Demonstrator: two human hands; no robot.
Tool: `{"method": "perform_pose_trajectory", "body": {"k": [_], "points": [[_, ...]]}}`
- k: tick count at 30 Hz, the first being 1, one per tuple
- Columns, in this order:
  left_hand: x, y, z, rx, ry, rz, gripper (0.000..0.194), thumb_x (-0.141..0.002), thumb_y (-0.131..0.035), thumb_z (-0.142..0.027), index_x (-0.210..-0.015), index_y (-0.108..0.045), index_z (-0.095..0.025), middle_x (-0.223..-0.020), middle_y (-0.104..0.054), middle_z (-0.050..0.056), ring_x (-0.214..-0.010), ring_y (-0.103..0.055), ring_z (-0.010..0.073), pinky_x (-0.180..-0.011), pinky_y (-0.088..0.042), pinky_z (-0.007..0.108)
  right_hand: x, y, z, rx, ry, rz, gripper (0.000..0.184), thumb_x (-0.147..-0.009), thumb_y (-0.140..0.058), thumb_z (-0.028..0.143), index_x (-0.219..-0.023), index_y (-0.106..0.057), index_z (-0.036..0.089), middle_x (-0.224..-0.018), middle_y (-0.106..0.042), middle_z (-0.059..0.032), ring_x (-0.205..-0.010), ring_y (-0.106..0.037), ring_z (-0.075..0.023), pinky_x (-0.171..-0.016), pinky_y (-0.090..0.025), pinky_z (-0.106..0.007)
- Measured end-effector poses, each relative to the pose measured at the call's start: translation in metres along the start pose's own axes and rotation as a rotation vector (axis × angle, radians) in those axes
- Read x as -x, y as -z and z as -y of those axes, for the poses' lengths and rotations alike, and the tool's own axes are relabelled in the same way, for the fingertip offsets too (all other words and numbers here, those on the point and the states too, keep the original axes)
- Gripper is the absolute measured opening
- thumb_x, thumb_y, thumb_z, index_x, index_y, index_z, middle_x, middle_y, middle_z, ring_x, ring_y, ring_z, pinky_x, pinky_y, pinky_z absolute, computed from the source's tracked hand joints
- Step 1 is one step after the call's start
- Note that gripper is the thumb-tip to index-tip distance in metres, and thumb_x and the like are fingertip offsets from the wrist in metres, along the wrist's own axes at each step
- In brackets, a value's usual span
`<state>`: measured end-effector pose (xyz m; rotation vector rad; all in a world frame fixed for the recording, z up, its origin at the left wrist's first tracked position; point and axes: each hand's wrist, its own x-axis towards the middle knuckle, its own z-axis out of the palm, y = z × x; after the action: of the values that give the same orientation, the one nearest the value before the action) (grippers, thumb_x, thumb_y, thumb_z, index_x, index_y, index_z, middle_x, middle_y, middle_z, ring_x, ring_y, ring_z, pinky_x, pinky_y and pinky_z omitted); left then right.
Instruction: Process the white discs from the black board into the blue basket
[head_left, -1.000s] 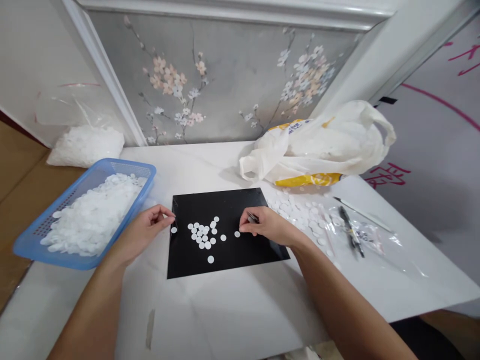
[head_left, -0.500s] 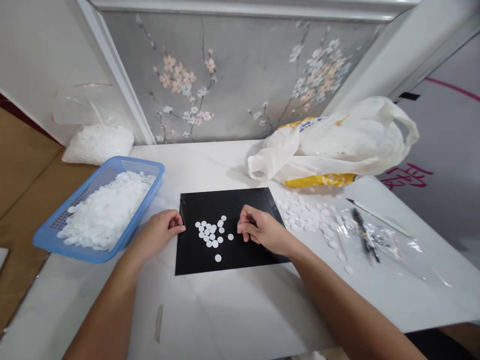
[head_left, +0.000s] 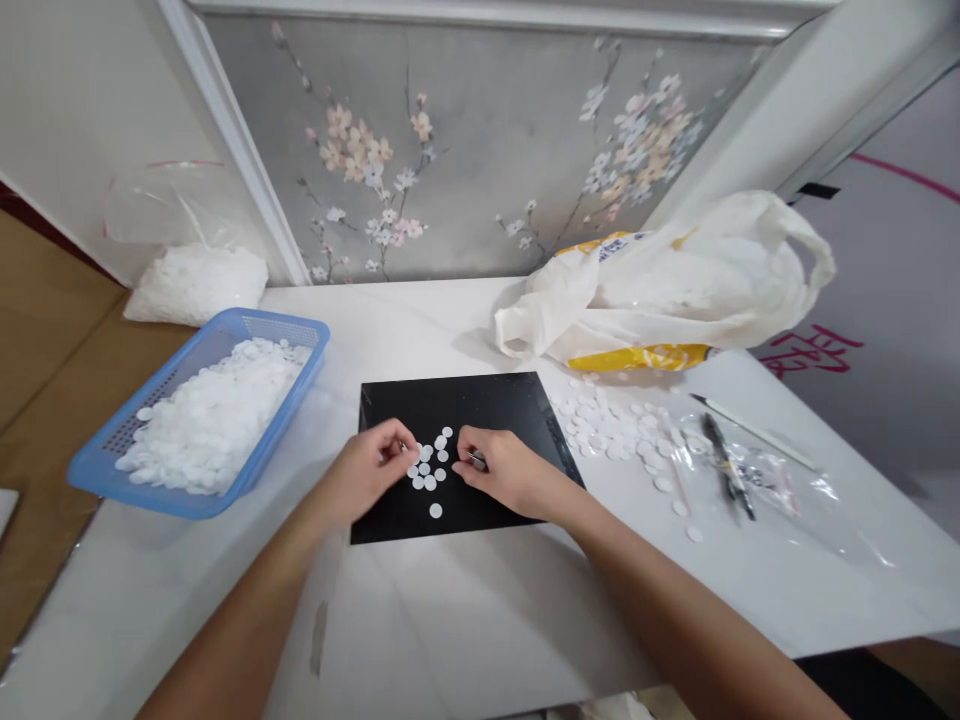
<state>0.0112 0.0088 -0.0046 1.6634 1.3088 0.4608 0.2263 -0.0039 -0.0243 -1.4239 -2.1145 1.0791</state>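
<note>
Small white round discs (head_left: pixel 430 482) lie in a loose cluster on a flat black board (head_left: pixel 487 400). One lone disc (head_left: pixel 436 511) sits nearer the front edge. My left hand (head_left: pixel 373 463) reaches over the board's left side, its thumb and forefinger pinched at the left edge of the cluster; what they hold is too small to make out. My right hand (head_left: pixel 504 472) is closed just right of the cluster. A small shiny metal-looking piece (head_left: pixel 477 459) shows between its curled fingers, and its kind is unclear.
A blue plastic basket (head_left: pixel 321 345) full of white discs stands left, before a clear bag (head_left: pixel 196 285) of white pieces. Scattered discs (head_left: pixel 611 425), a black pen (head_left: pixel 726 465), a slim white-handled tool (head_left: pixel 757 433) and a white-and-yellow carrier bag (head_left: pixel 660 290) lie right.
My left hand has moved right from the board's edge to the discs. My right hand has shifted slightly left, covering the spot where a separate disc was visible.
</note>
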Motion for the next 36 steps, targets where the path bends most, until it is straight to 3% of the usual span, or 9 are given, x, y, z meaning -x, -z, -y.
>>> {"method": "perform_pose_trajectory", "body": {"k": [4,12,15,19,22,25,28,31,36], "points": [[0.002,-0.017,-0.001,-0.324,-0.089,0.049,0.007,-0.078,-0.059,-0.029,-0.077,-0.057,-0.022,-0.061,-0.046,-0.005,-0.056,-0.043,0.0126,-0.053,-0.027,0.025,0.001,0.002,-0.002,-0.125,-0.005,0.028,0.01,-0.079,-0.052,0.012,-0.085,-0.053,0.02,-0.063,-0.047,0.0075,-0.053,-0.039,-0.0082,-0.053,-0.031,-0.02],[0.003,-0.019,0.001,-0.309,-0.17,0.112,0.007,-0.075,-0.055,-0.017,-0.071,-0.05,-0.021,-0.068,-0.051,-0.004,-0.062,-0.047,0.0134,-0.056,-0.031,0.025,-0.009,-0.019,0.006,-0.018,0.111,0.03,0.015,-0.074,-0.063,0.005,-0.073,-0.056,0.017,-0.078,-0.057,0.0002,-0.072,-0.051,-0.0125,-0.067,-0.037,-0.023],[0.003,-0.009,0.001,-0.13,-0.111,0.06,0.008,-0.077,-0.052,-0.021,-0.073,-0.046,-0.021,-0.068,-0.053,-0.004,-0.061,-0.048,0.0119,-0.056,-0.034,0.023,-0.007,-0.018,0.005,-0.004,0.094,0.038,0.013,-0.077,-0.061,0.008,-0.072,-0.053,0.017,-0.076,-0.055,0.0006,-0.064,-0.047,-0.0105,-0.061,-0.035,-0.022],[0.001,0.008,0.001,0.349,0.026,-0.006,0.008,-0.076,-0.049,-0.019,-0.08,-0.042,-0.022,-0.069,-0.06,-0.004,-0.055,-0.045,0.0095,-0.053,-0.032,0.022,0.0,-0.012,0.006,-0.071,0.005,0.049,0.009,-0.078,-0.055,0.011,-0.078,-0.051,0.018,-0.066,-0.05,0.0055,-0.051,-0.036,-0.0074,-0.051,-0.03,-0.02],[0.001,0.016,-0.001,0.48,0.09,-0.02,0.012,-0.073,-0.044,-0.016,-0.083,-0.046,-0.02,-0.068,-0.058,-0.003,-0.051,-0.04,0.0085,-0.048,-0.026,0.021,0.001,-0.012,0.01,-0.07,0.024,0.043,0.014,-0.08,-0.051,0.007,-0.086,-0.053,0.019,-0.072,-0.052,0.0041,-0.056,-0.042,-0.0083,-0.055,-0.034,-0.02],[0.004,0.018,-0.004,0.363,0.07,0.058,0.012,-0.075,-0.044,-0.019,-0.081,-0.054,-0.019,-0.073,-0.057,-0.002,-0.059,-0.046,0.0101,-0.052,-0.03,0.021,-0.002,-0.017,0.013,-0.007,0.038,0.043,0.012,-0.081,-0.056,0.006,-0.08,-0.054,0.018,-0.08,-0.055,0.0002,-0.066,-0.049,-0.0107,-0.062,-0.038,-0.023],[0.006,0.012,-0.005,0.056,0.024,0.082,0.009,-0.076,-0.055,-0.029,-0.079,-0.059,-0.021,-0.068,-0.053,-0.004,-0.061,-0.045,0.0119,-0.056,-0.032,0.023,-0.005,-0.021,0.013,0.085,0.026,0.065,0.015,-0.079,-0.062,0.007,-0.073,-0.052,0.017,-0.081,-0.055,-0.0012,-0.064,-0.05,-0.0112,-0.062,-0.038,-0.024],[0.006,0.001,-0.004,-0.239,-0.04,0.078,0.007,-0.072,-0.063,-0.026,-0.076,-0.059,-0.022,-0.063,-0.047,-0.005,-0.058,-0.042,0.0126,-0.054,-0.029,0.024,-0.002,-0.021,0.012,0.126,0.045,0.073,0.013,-0.082,-0.06,0.01,-0.075,-0.051,0.017,-0.081,-0.055,-0.0017,-0.062,-0.049,-0.0112,-0.06,-0.037,-0.025],[0.004,-0.01,-0.002,-0.352,-0.147,0.143,0.007,-0.077,-0.055,-0.017,-0.071,-0.054,-0.021,-0.071,-0.054,-0.002,-0.067,-0.049,0.0157,-0.059,-0.031,0.026,0.008,-0.028,0.019,0.005,0.073,0.133,0.016,-0.078,-0.058,0.005,-0.08,-0.049,0.018,-0.072,-0.054,0.0024,-0.059,-0.048,-0.0102,-0.055,-0.037,-0.021]]}}
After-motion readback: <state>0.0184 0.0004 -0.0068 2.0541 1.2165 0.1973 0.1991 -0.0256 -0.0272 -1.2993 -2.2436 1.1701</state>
